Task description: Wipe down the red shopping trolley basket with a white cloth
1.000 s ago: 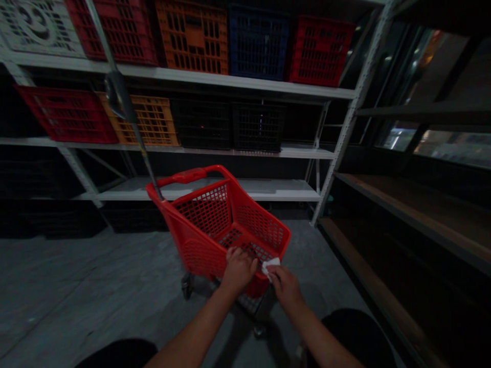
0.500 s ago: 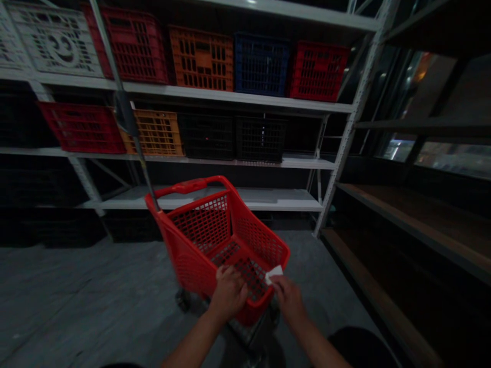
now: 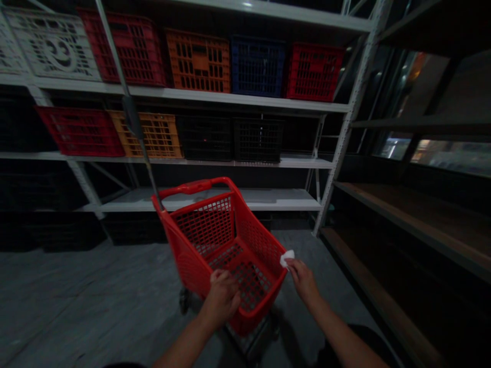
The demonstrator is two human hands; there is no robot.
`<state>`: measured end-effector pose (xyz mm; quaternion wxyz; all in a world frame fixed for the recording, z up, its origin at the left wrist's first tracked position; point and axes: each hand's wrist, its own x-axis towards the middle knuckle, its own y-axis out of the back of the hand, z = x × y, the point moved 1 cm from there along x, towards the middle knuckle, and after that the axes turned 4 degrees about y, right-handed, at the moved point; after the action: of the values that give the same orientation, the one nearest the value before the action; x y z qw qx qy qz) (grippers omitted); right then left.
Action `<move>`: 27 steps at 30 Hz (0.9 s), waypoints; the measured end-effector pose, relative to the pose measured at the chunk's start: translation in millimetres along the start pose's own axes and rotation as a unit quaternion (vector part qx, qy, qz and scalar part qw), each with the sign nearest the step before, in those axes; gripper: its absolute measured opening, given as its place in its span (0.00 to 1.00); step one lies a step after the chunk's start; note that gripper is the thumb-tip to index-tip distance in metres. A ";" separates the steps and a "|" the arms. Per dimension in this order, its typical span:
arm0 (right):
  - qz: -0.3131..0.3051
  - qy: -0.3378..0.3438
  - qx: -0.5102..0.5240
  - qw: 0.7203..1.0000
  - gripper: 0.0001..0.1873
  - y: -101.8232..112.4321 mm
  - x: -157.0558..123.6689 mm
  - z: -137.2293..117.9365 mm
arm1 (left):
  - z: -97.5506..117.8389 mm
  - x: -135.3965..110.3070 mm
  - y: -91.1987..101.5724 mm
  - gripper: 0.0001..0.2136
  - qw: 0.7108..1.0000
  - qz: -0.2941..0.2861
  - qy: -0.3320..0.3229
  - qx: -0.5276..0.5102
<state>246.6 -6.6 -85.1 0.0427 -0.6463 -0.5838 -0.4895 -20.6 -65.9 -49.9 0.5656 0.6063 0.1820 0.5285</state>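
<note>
**Risks.** The white scrap (image 3: pixel 287 258) looked thin and light, and only fingertips held it. A loosened pinch could have let it drift past the rim of the red plastic cart (image 3: pixel 253 276) and down to the concrete floor (image 3: pixel 76 286). The cart stood on casters, one showing at its left side (image 3: pixel 184 300), so weight leaned on its near end could have set it rolling or tipping. The thin pole (image 3: pixel 132 115) rising from its far left corner could have caught the steel shelving (image 3: pixel 355 102) if the cart had swung. Poor light was a further hazard, since it left the lower shelves dark.

**Hands.** Right hand (image 3: pixel 303 280): thumb and fingers pressed together, pinching the white scrap just beside the cart's right rim; forearm extended forward from the lower right.

Left hand (image 3: pixel 223 297): fingers curled, lying over the cart's near end; whether it gripped or merely rested could not be told. Forearm extended from the bottom edge.

**Location.** The cart stood directly ahead on the floor, its red handle (image 3: pixel 187 187) at the far end. Plastic crates (image 3: pixel 198 61) filled the shelving beyond it, and wooden shelves (image 3: pixel 399 220) ran along the right.
</note>
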 end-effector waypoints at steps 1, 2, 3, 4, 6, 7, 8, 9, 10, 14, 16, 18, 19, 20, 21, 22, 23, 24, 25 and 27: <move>0.005 -0.003 0.002 1.000 0.10 -2.6 -4.9 -5.7 | -1.3 -0.6 0.9 0.09 1.000 -0.001 -0.005 0.000; 0.009 -0.007 0.004 1.000 0.10 -6.5 -11.2 -13.6 | -3.1 -1.5 2.1 0.09 1.000 -0.003 -0.010 0.001; 0.011 -0.011 0.006 1.000 0.10 -11.1 -18.4 -22.8 | -5.2 -2.8 3.5 0.10 1.000 -0.007 -0.014 0.001; 0.012 -0.012 0.009 1.000 0.10 -16.1 -25.8 -32.6 | -7.8 -4.5 5.3 0.10 1.000 -0.010 -0.017 0.002; 0.009 -0.012 0.015 1.000 0.10 -25.4 -39.3 -51.1 | -13.8 -8.5 9.9 0.09 0.999 -0.020 -0.025 0.000; 0.003 -0.012 0.017 1.000 0.10 -29.1 -44.6 -58.6 | -17.3 -10.7 12.7 0.09 0.999 -0.025 -0.029 -0.001; -0.004 -0.007 0.021 1.000 0.10 -31.8 -48.6 -64.3 | -21.0 -12.9 15.8 0.09 0.999 -0.031 -0.033 -0.001; -0.014 0.003 0.025 1.000 0.10 -33.5 -51.2 -68.1 | -24.9 -14.9 19.0 0.09 0.999 -0.038 -0.039 0.000; -0.024 0.014 0.030 0.999 0.10 -34.0 -52.3 -69.8 | -29.1 -16.8 22.3 0.08 0.998 -0.046 -0.044 0.001; -0.021 0.022 0.036 0.999 0.10 -23.4 -43.9 -59.7 | -46.0 -21.4 36.6 0.07 0.995 -0.090 -0.045 0.010; 0.003 -0.010 0.030 0.999 0.09 -12.5 -34.3 -50.7 | -50.4 -20.9 44.0 0.07 0.993 -0.111 -0.028 0.026; 0.037 -0.046 0.029 0.998 0.09 -1.7 -23.8 -44.0 | -47.2 -17.1 49.8 0.07 0.992 -0.110 0.015 0.058; 0.061 -0.063 0.028 0.996 0.09 2.6 -18.9 -42.1 | -41.5 -13.9 51.0 0.07 0.991 -0.104 0.043 0.073; 0.083 -0.079 0.029 0.993 0.10 5.3 -14.6 -41.2 | -33.0 -10.0 50.4 0.07 0.989 -0.095 0.075 0.083; 0.098 -0.092 0.031 0.990 0.10 6.1 -11.0 -41.3 | -21.6 -5.5 47.5 0.09 0.987 -0.091 0.103 0.084; 0.103 -0.104 0.036 0.989 0.10 4.7 -8.5 -42.4 | -8.0 -0.8 42.1 0.12 0.985 -0.097 0.124 0.073; 0.096 -0.112 0.046 0.988 0.10 1.3 -7.0 -44.3 | 6.8 3.6 34.4 0.15 0.983 -0.105 0.144 0.052; 0.080 -0.118 0.062 0.988 0.10 -3.8 -6.7 -46.9 | 21.8 7.6 25.1 0.17 0.981 -0.111 0.157 0.033; 0.060 -0.122 0.086 0.987 0.09 -9.7 -7.5 -49.8 | 35.6 10.7 14.8 0.19 0.977 -0.116 0.176 0.031; 0.031 -0.128 0.143 0.981 0.09 -21.5 -12.4 -55.1 | 56.7 13.6 -6.0 0.23 0.965 -0.155 0.206 0.050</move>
<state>199.3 -43.3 -76.1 0.0744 -0.7086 -0.6281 -0.3128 34.7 -81.0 -38.0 0.5597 0.4767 0.4125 0.5379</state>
